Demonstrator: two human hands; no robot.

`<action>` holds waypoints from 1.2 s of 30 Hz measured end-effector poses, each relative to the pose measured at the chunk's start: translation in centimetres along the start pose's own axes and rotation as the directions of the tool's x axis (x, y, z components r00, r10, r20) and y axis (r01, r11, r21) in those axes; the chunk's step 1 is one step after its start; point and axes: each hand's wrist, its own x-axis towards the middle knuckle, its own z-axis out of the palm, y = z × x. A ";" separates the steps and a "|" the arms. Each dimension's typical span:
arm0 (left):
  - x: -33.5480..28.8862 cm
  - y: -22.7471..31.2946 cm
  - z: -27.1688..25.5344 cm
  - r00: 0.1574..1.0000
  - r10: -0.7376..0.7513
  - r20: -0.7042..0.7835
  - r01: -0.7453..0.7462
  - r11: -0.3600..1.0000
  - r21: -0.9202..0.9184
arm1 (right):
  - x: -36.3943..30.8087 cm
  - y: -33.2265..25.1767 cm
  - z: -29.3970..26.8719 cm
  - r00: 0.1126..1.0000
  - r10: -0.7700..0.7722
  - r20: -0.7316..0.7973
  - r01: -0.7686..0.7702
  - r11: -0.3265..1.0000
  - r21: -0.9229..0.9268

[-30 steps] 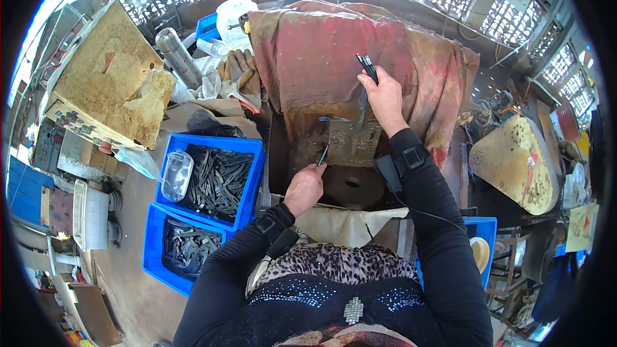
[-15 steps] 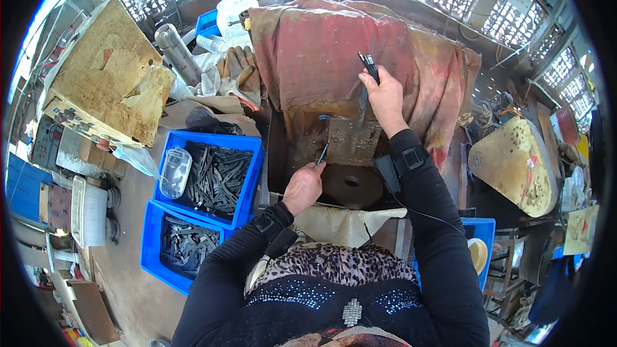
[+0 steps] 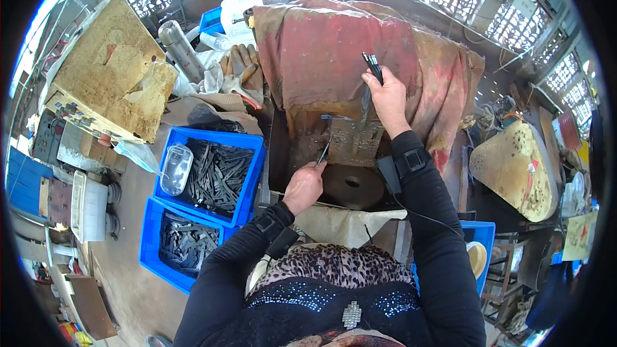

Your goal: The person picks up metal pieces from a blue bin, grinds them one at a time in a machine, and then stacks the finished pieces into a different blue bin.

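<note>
My left hand (image 3: 304, 189) is closed, pinching a thin dark metal strip (image 3: 325, 151) that points up and away into a grimy recess. My right hand (image 3: 389, 101), farther off and higher, grips a small bundle of slim dark strips (image 3: 372, 65) with pale ends, in front of a red-brown cloth (image 3: 340, 58). Below the cloth is a worn, speckled plate (image 3: 357, 141). Nearer me lies a dark round disc (image 3: 363, 194) with a hole in its middle, right of my left hand. The exact kind of the strips is too small to tell.
Left of me, two blue bins (image 3: 259, 167) hold many dark metal strips; a clear plastic box (image 3: 175, 169) rests on the farther one. Beyond them lie work gloves (image 3: 243, 71) and a steel flask (image 3: 178, 48). A pale cloth (image 3: 347, 225) hangs at the recess's near edge.
The view has shifted slightly. Both hands keep nearly the same places and grips; the bundle in my right hand is turned a little.
</note>
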 end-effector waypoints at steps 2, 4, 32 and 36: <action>0.0 0.0 0.0 1.000 -0.005 0.003 0.005 1.000 -0.001 | 0.1 0.1 0.0 1.000 -0.001 -0.002 0.001 1.000 -0.001; 0.1 0.2 -0.2 1.000 0.002 -0.004 -0.002 1.000 0.009 | 0.0 0.0 0.1 1.000 -0.001 -0.001 0.001 1.000 -0.002; 0.0 -0.1 0.0 0.999 -0.009 -0.047 0.009 1.000 -0.013 | 0.4 0.3 0.2 1.000 0.022 0.010 -0.022 1.000 0.020; -0.2 -0.3 0.1 0.998 -0.015 -0.061 0.014 1.000 -0.010 | 0.4 0.1 0.3 0.999 0.034 0.023 -0.035 0.999 0.031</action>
